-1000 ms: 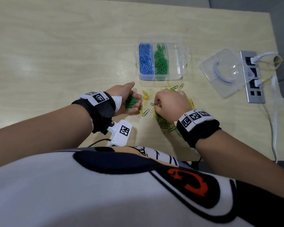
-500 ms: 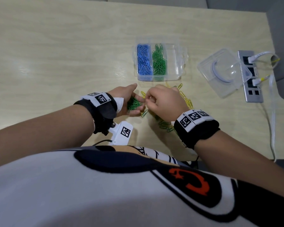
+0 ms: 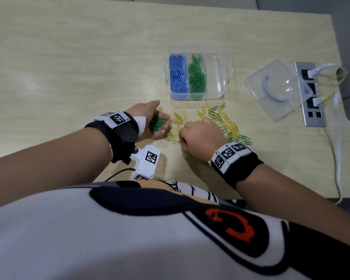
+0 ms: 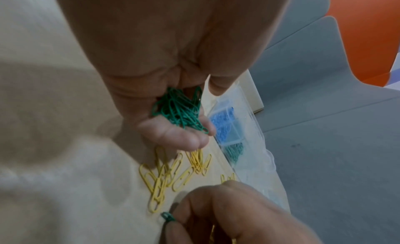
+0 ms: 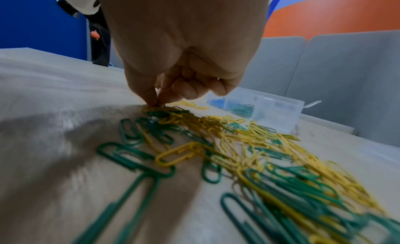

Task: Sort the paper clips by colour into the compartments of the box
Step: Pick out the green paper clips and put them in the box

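Observation:
A clear box (image 3: 220, 77) stands past my hands, with blue clips (image 3: 178, 73) in its left compartment, green clips (image 3: 196, 74) in the middle one, and nothing in the right one. My left hand (image 3: 150, 122) is cupped palm up round a bunch of green clips (image 4: 179, 110). My right hand (image 3: 198, 138) is down on the table, thumb and forefinger pinching a green clip (image 4: 167, 216) at the near edge of the pile. Yellow and green clips (image 5: 249, 145) lie mixed on the table under and beside that hand. A small cluster of yellow clips (image 4: 168, 175) lies between my hands.
The box's clear lid (image 3: 275, 87) lies to the right of the box. A metal socket strip (image 3: 311, 93) with white cables (image 3: 338, 138) sits near the table's right edge. The table's near edge (image 3: 291, 196) runs close under my right forearm.
My right hand went to the left hand, then drew back down to the near side of the pile and pinched a green clip. The left hand stayed cupped round its green clips.

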